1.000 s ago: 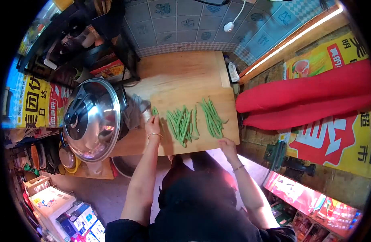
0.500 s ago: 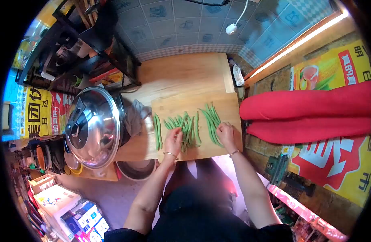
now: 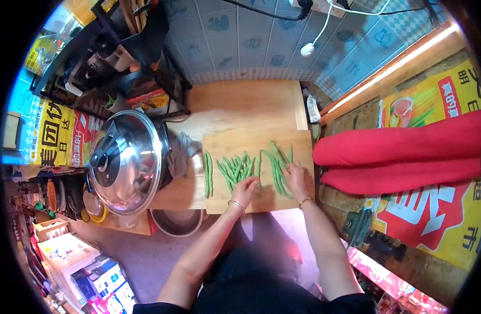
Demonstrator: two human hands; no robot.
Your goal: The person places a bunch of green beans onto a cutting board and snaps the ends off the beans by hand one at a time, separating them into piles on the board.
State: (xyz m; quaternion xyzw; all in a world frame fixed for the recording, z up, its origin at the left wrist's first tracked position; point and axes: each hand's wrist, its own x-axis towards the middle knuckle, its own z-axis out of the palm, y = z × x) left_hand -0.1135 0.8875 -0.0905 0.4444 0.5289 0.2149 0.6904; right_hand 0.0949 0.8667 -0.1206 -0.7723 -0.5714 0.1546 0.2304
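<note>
Two beans [image 3: 210, 175] leftmost, one board [image 3: 222, 203]; my left hand [image 3: 244, 191] has slid rightward, right hand [image 3: 297, 181] at the right bunch [image 3: 275, 166]; can't tell either grip!

"What's covered?"
"Some slender green beans [image 3: 235, 166] — their lower ends pass behind the left fingers [image 3: 252, 181]. Whether those pinch one is too small to tell."
"And the right fingers [image 3: 291, 168]?"
"They hide part of another bean cluster [image 3: 275, 170]; their grip is unclear."
"Anything cut off?"
"The white plastic power strip [image 3: 322, 6] — by the top edge."
</note>
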